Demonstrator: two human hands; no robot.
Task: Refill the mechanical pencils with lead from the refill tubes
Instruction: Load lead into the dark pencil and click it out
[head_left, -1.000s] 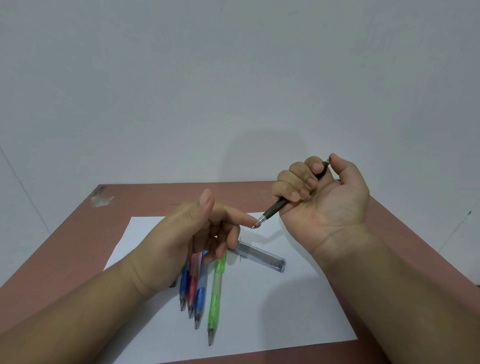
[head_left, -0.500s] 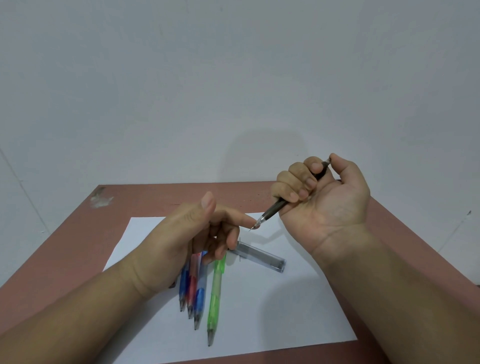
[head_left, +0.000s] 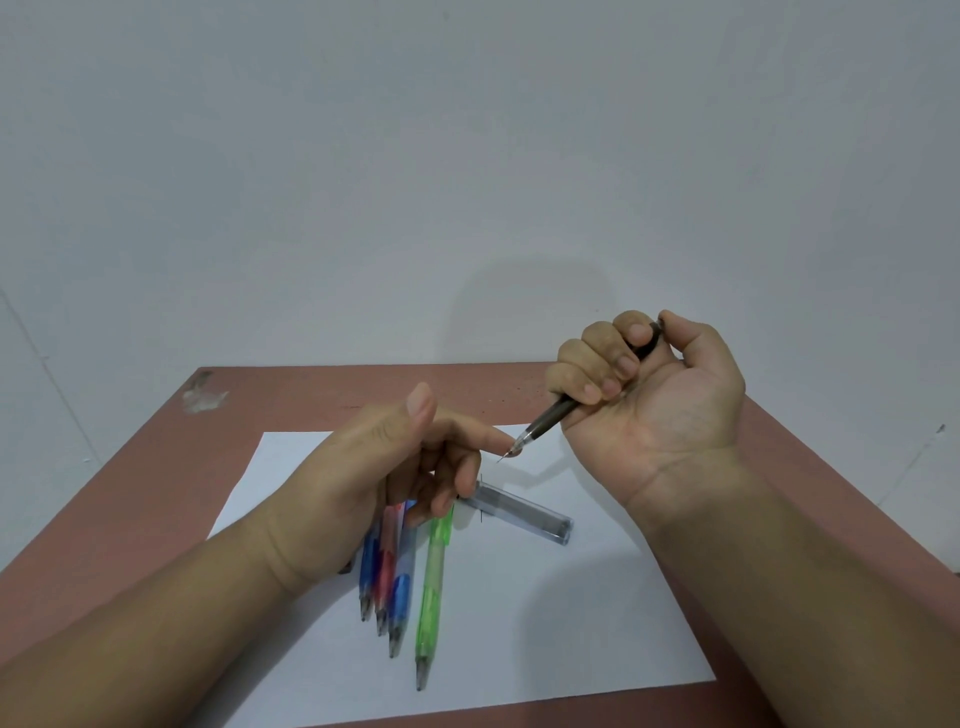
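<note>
We grasp the dark pencil (head_left: 550, 415) in our right hand (head_left: 649, 395), fingers curled round its barrel and the thumb on its top end; its tip points down-left. Our left hand (head_left: 374, 467) holds nothing: the index finger is stretched out with its tip at the pencil tip, the other fingers loosely bent. On the paper (head_left: 545, 623) lie the green pencil (head_left: 431, 587), three more pencils (head_left: 384, 582) beside it, and the lead tube (head_left: 524, 512).

A right hand (head_left: 649, 395) grips a dark mechanical pencil (head_left: 550, 418), tip touching the left hand's (head_left: 374, 467) extended forefinger, above four coloured translucent pencils (head_left: 400, 577) and a clear plastic lead tube (head_left: 524, 512) on white paper (head_left: 571, 623).
</note>
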